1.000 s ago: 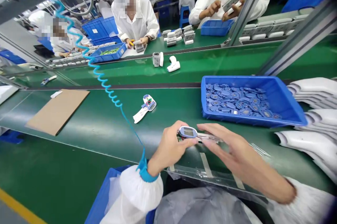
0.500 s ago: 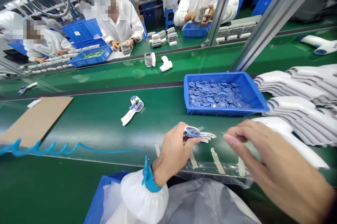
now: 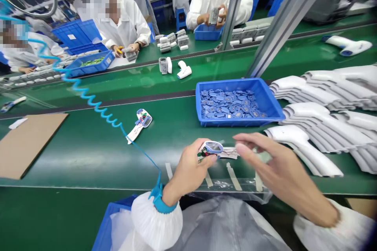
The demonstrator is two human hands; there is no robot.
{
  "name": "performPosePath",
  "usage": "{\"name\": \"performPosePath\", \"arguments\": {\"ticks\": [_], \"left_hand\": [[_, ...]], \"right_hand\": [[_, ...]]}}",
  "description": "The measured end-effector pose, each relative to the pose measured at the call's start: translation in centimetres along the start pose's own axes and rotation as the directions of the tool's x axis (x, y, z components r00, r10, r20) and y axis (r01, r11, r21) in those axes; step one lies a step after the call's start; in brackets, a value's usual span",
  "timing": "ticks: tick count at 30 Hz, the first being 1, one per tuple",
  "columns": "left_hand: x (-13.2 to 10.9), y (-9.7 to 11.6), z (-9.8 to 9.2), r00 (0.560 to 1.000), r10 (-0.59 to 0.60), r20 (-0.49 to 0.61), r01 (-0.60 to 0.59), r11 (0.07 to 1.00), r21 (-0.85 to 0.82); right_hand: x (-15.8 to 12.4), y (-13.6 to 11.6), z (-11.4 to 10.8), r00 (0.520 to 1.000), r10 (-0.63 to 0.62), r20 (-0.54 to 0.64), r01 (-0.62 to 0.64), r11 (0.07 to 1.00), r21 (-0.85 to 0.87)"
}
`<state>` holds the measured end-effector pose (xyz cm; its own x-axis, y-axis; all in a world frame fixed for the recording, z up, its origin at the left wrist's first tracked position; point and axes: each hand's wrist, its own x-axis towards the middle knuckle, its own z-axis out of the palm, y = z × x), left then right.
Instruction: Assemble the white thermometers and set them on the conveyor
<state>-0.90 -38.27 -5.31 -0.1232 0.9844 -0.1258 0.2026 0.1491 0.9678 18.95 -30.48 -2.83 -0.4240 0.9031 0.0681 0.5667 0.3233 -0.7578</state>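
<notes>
Device [image 3: 209, 151] with a small screen [image 3: 214, 147] sits clamped in your left hand [image 3: 188, 167] over the green bench [image 3: 85, 141]; whether your right hand [image 3: 278, 166], by the white handle [image 3: 229, 153], pinches anything, I cannot tell.

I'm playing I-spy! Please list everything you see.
Bench: 1, green, front
Tub: 1, blue, on bench
Small parts: many, blue, in tub
Held gadget: 1, white and blue, over bench
Open gadget: 1, white and blue, left of tub
Shells: many, white, right
Cardboard: 1, brown, left
Belt: 1, green, behind bench
Handled gadgets: a few, white, on belt
Boxy gadgets: many, grey, across
People: several, white coats, across
Crates: several, blue, background
Wristband: 1, blue, left wrist
Cord: 1, blue, from wristband
Left grip: 1, bare, around held gadget
Right grip: 1, bare, near held gadget
</notes>
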Motion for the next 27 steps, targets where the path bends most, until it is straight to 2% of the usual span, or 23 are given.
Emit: {"name": "performPosePath", "arguments": {"ticks": [2, 4, 6, 7, 8, 10, 11, 12, 13, 16, 18, 20, 21, 23, 25, 27], "left_hand": [[-0.3, 0.2, 0.3, 0.998, 0.057, 0.012, -0.058, 0.993, 0.102], [-0.7, 0.4, 0.4, 0.993, 0.117, 0.029, -0.121, 0.969, 0.217], [-1.0, 0.4, 0.3, 0.989, 0.144, 0.025, -0.144, 0.936, 0.322], [-1.1, 0.5, 0.2, 0.99, 0.142, 0.006, -0.134, 0.926, 0.353], [-1.1, 0.5, 0.0, 0.992, 0.127, -0.019, -0.112, 0.926, 0.359], [-1.1, 0.5, -0.4, 0.996, 0.078, -0.046, -0.062, 0.954, 0.293], [-1.0, 0.5, -0.7, 0.998, 0.053, -0.042, -0.042, 0.972, 0.232], [-0.9, 0.5, -0.9, 0.999, 0.027, -0.03, -0.022, 0.987, 0.161], [-0.9, 0.4, -1.0, 1.0, 0.003, -0.014, -0.002, 0.997, 0.082], [-0.7, -0.1, -1.2, 0.996, -0.088, 0.01, 0.088, 0.986, -0.138], [-0.6, -0.5, -1.2, 0.988, -0.152, 0.012, 0.15, 0.957, -0.247], [-0.4, -0.8, -1.1, 0.978, -0.209, 0.021, 0.205, 0.927, -0.314], [-0.3, -1.0, -1.0, 0.973, -0.23, 0.03, 0.226, 0.914, -0.337], [0.0, -1.0, -0.9, 0.965, -0.257, 0.056, 0.259, 0.896, -0.361], [0.2, -1.0, -0.8, 0.963, -0.258, 0.078, 0.268, 0.888, -0.374], [0.2, -1.0, -0.7, 0.963, -0.256, 0.081, 0.267, 0.883, -0.386]], "right_hand": [[0.6, -2.2, 0.8, 0.997, -0.066, 0.047, 0.065, 0.998, 0.01], [0.6, -3.9, 0.6, 0.979, -0.199, 0.041, 0.202, 0.976, -0.083], [0.4, -4.8, -0.5, 0.947, -0.319, -0.026, 0.304, 0.924, -0.232], [0.3, -4.7, -1.2, 0.934, -0.347, -0.09, 0.305, 0.902, -0.306], [0.3, -4.1, -1.9, 0.927, -0.342, -0.154, 0.267, 0.891, -0.368], [0.5, -1.5, -2.7, 0.942, -0.24, -0.233, 0.116, 0.888, -0.445], [0.5, 0.4, -2.8, 0.962, -0.157, -0.223, 0.034, 0.881, -0.472], [0.5, 2.4, -2.6, 0.986, -0.064, -0.153, -0.02, 0.872, -0.49], [0.3, 4.4, -2.4, 0.995, -0.017, -0.102, -0.039, 0.847, -0.53], [-0.9, 9.0, -2.1, 0.995, 0.052, -0.087, -0.09, 0.844, -0.529], [-2.0, 10.5, -3.2, 0.983, 0.034, -0.181, -0.131, 0.82, -0.557], [-2.6, 11.4, -4.8, 0.955, -0.052, -0.292, -0.172, 0.705, -0.688], [-2.7, 11.8, -5.6, 0.946, -0.095, -0.311, -0.187, 0.623, -0.76], [-2.5, 12.9, -6.9, 0.957, -0.129, -0.259, -0.162, 0.499, -0.851], [-2.3, 14.0, -7.5, 0.975, -0.12, -0.186, -0.103, 0.497, -0.862], [-2.3, 14.6, -7.4, 0.977, -0.139, -0.161, -0.043, 0.61, -0.791]]}}
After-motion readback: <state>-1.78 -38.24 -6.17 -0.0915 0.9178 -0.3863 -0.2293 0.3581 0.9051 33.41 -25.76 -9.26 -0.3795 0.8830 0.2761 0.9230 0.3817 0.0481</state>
